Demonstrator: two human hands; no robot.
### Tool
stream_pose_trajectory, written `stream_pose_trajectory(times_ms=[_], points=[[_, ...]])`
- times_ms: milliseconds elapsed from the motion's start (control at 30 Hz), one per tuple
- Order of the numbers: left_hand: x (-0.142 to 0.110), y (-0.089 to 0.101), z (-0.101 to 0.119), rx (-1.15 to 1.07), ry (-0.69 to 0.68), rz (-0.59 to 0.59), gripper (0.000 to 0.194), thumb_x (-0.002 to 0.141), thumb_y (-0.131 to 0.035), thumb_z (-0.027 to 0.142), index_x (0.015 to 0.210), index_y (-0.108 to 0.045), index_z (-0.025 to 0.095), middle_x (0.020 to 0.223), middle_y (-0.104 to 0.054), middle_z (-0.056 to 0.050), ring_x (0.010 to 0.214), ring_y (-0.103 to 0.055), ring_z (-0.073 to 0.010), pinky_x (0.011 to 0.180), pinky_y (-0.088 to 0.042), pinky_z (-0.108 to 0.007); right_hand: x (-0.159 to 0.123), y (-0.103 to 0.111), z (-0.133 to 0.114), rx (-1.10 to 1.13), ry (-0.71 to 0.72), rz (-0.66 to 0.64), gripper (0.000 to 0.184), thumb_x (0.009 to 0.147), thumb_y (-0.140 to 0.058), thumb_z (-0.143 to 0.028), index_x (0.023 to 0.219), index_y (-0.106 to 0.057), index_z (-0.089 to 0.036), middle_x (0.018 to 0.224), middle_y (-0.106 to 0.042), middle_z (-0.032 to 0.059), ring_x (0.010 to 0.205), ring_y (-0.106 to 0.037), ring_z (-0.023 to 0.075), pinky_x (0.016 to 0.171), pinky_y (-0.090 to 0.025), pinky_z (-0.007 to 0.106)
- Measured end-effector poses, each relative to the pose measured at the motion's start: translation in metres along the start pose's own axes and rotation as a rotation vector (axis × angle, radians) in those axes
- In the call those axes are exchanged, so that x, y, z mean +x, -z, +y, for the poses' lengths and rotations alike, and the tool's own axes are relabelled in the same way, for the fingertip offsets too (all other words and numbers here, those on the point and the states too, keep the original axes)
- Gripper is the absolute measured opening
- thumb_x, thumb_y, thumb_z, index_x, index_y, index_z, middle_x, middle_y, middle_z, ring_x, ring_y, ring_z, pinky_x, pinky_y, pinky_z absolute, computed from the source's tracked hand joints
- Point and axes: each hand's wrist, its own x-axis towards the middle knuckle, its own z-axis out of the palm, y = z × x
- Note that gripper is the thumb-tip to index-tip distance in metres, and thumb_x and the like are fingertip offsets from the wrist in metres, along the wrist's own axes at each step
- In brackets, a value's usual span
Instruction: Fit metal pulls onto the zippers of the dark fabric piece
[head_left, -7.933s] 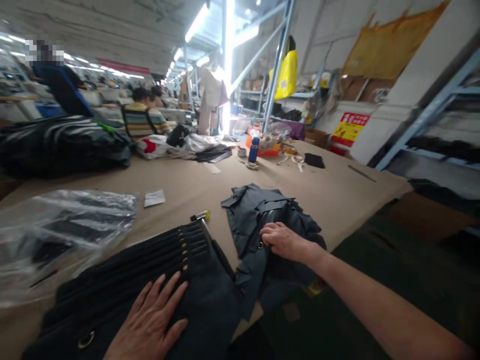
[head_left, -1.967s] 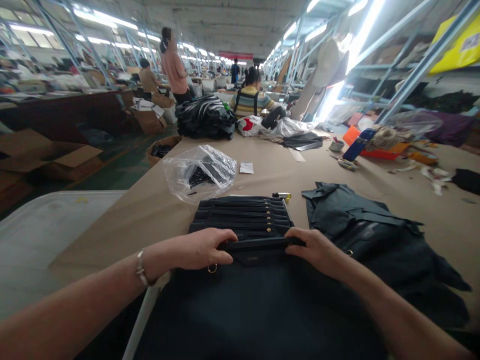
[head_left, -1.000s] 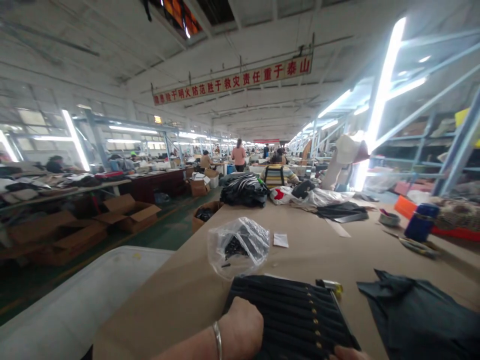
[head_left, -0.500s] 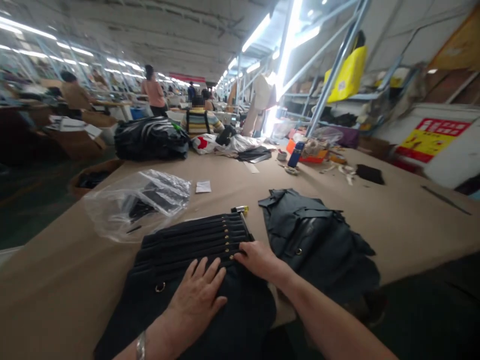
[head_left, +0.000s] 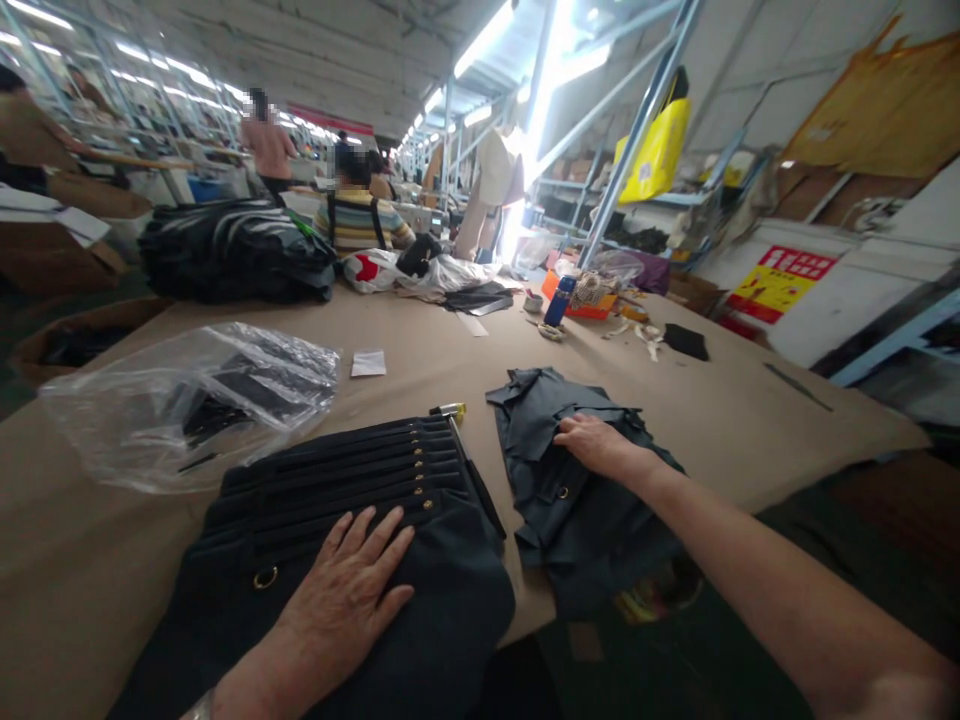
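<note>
Your left hand point(head_left: 341, 590) lies flat, fingers spread and gripping nothing, on the stack of dark panels point(head_left: 457, 570) at the near edge of the bench point(head_left: 420, 370). Your right hand point(head_left: 600, 447) touches the pile of dark pieces point(head_left: 525, 480) to the stack's right, by the same edge; its fingers are curled, but whether they pinch a piece you cannot tell. Each piece looks light, limp and smooth, likely to slip on its neighbours: a free upper edge, clear of the gold ring point(head_left: 563, 492), seems the best hold. The layered stack probably handles heavier.
</note>
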Motion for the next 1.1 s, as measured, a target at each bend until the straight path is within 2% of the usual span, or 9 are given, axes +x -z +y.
stream_pose_trajectory(times_ms=[167, 367, 467, 567, 700, 833, 967, 1033, 1100], points=[[0.003, 0.002, -0.002, 0.006, -0.001, 0.000, 0.049, 0.089, -0.046, 0.050, 0.135, -0.049, 0.030, 0.143, -0.045, -0.002, 0.128, -0.043, -0.0311, 0.106, -0.032, -0.051, -0.002, 0.002, 0.004, -0.005, 0.118, -0.038, 0.025, 0.087, -0.049, -0.008, 0.092, -0.070, -0.021, 0.099, -0.058, 0.0087, 0.095, -0.050, 0.0218, 0.082, -0.035, 0.031], [0.002, 0.004, 0.000, -0.008, 0.012, -0.025, 0.049, 0.089, -0.047, 0.049, 0.134, -0.050, 0.030, 0.142, -0.045, -0.002, 0.128, -0.044, -0.0316, 0.106, -0.033, -0.051, -0.006, 0.011, 0.009, 0.045, 0.130, 0.035, 0.015, 0.085, -0.054, -0.008, 0.079, -0.065, -0.018, 0.087, -0.059, 0.0067, 0.088, -0.052, 0.0202, 0.075, -0.037, 0.027], [0.001, -0.002, -0.002, -0.029, 0.017, -0.028, 0.049, 0.088, -0.049, 0.048, 0.134, -0.050, 0.030, 0.142, -0.045, -0.003, 0.128, -0.043, -0.0327, 0.106, -0.034, -0.053, -0.004, 0.030, 0.009, 0.113, 0.063, 0.164, 0.015, 0.089, -0.049, -0.008, 0.088, -0.061, -0.016, 0.090, -0.061, 0.0066, 0.092, -0.053, 0.0186, 0.081, -0.038, 0.025], [0.007, 0.005, -0.004, -0.083, 0.020, 0.005, 0.046, 0.086, -0.054, 0.045, 0.128, -0.056, 0.028, 0.137, -0.051, -0.005, 0.124, -0.047, -0.0334, 0.102, -0.040, -0.053, -0.007, 0.067, 0.006, 0.176, -0.056, 0.345, 0.017, 0.095, -0.039, -0.014, 0.099, -0.055, -0.014, 0.097, -0.059, 0.0083, 0.093, -0.053, 0.0178, 0.082, -0.040, 0.025], [0.022, 0.067, 0.002, -0.261, 0.006, 0.291, 0.029, 0.090, -0.048, 0.032, 0.115, -0.060, 0.021, 0.124, -0.060, -0.007, 0.119, -0.051, -0.0258, 0.100, -0.045, -0.042, -0.025, 0.130, -0.028, 0.111, -0.027, 0.635, 0.015, 0.095, -0.040, -0.019, 0.094, -0.054, -0.016, 0.086, -0.058, 0.0044, 0.083, -0.054, 0.0185, 0.075, -0.039, 0.028], [0.027, 0.156, 0.023, -0.242, -0.095, 0.530, 0.038, 0.087, -0.051, 0.017, 0.124, -0.049, 0.025, 0.130, -0.053, -0.005, 0.129, -0.041, -0.0268, 0.106, -0.040, -0.044, -0.058, 0.172, -0.106, -0.127, 0.262, 0.602, 0.021, 0.093, -0.038, -0.013, 0.101, -0.057, -0.019, 0.083, -0.055, 0.0039, 0.074, -0.051, 0.0173, 0.070, -0.037, 0.028], [0.018, 0.202, 0.041, 0.005, -0.057, 0.442, 0.039, 0.087, -0.048, 0.021, 0.127, -0.049, 0.024, 0.120, -0.059, -0.006, 0.122, -0.046, -0.0302, 0.103, -0.038, -0.050, -0.096, 0.183, -0.177, 0.051, 0.506, 0.560, 0.018, 0.095, -0.040, -0.021, 0.096, -0.057, -0.025, 0.072, -0.053, 0.0009, 0.057, -0.043, 0.0135, 0.056, -0.034, 0.025], [0.010, 0.208, 0.040, -0.004, -0.049, 0.383, 0.027, 0.089, -0.044, 0.022, 0.112, -0.056, 0.024, 0.095, -0.065, -0.004, 0.096, -0.059, -0.0240, 0.084, -0.048, -0.040, -0.107, 0.179, -0.193, 0.222, 0.566, 0.532, 0.016, 0.096, -0.042, -0.024, 0.098, -0.057, -0.027, 0.071, -0.055, 0.0002, 0.054, -0.044, 0.0132, 0.053, -0.035, 0.025], [-0.001, 0.209, 0.030, -0.102, -0.019, 0.295, 0.017, 0.090, -0.042, 0.025, 0.093, -0.059, 0.024, 0.075, -0.062, -0.001, 0.068, -0.058, -0.0169, 0.061, -0.045, -0.030, -0.106, 0.167, -0.196, 0.387, 0.551, 0.465, 0.016, 0.095, -0.047, -0.028, 0.107, -0.057, -0.030, 0.077, -0.060, 0.0005, 0.059, -0.051, 0.0140, 0.054, -0.039, 0.025]])
